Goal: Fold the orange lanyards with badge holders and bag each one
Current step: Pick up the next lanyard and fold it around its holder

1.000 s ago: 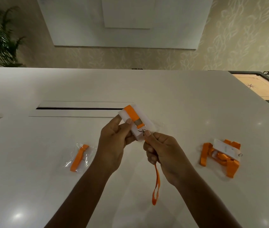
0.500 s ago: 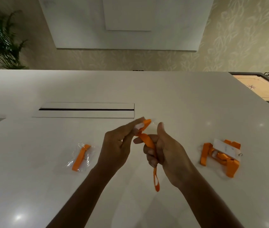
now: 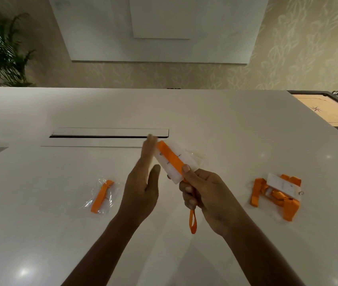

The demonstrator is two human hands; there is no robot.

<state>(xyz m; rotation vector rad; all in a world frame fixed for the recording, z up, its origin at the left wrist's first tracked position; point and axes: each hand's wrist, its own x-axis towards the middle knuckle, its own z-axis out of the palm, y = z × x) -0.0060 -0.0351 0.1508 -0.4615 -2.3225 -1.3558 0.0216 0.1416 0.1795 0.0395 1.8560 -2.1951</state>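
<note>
Orange lanyard [image 3: 170, 158] and its white badge holder [image 3: 169, 162] sit above the middle of the table [image 3: 226, 124], pinched in our right hand [image 3: 203, 193] — thumb pressing the strap flat against the card, the other fingers curled around the lower end. A loop of strap hangs out below the fist; how much more is bunched inside the palm we cannot see. Our left hand [image 3: 143, 182] is spread flat and grasps nothing, its fingertips blurred beside the holder's far end, so we cannot tell whether they touch it. Print on the card is too small to read. A faint clear film shows just right of the holder, hard to make out. To the left lies a bagged lanyard [image 3: 101, 196]; to the right, a loose pile of lanyards [image 3: 275, 194] — their count is unclear.
</note>
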